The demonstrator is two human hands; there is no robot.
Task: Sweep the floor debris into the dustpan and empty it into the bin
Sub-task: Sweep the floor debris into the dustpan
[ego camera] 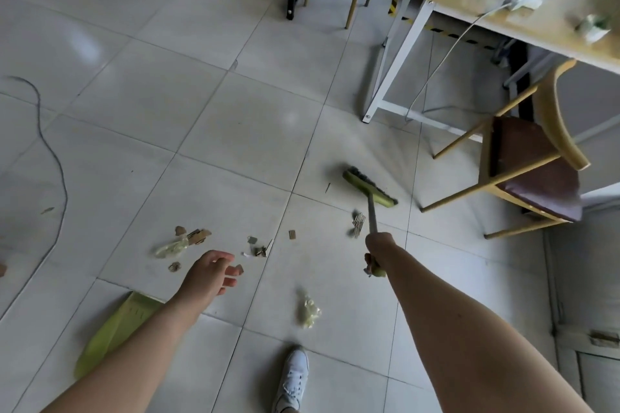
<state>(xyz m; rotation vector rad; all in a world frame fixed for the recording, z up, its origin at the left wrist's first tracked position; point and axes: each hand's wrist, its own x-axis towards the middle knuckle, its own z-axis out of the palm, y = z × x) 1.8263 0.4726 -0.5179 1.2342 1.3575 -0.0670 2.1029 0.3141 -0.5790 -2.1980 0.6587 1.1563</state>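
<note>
Glossy tiled floor; cardboard scraps.

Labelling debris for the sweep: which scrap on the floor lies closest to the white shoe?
The crumpled pale plastic wrapper, lying alone just ahead of the white shoe. The other clear wrapper and the cardboard bits lie farther off.

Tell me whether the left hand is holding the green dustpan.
No: the left hand hangs open and empty above the floor, while the green dustpan lies on the tiles beneath that forearm, ungripped.
</note>
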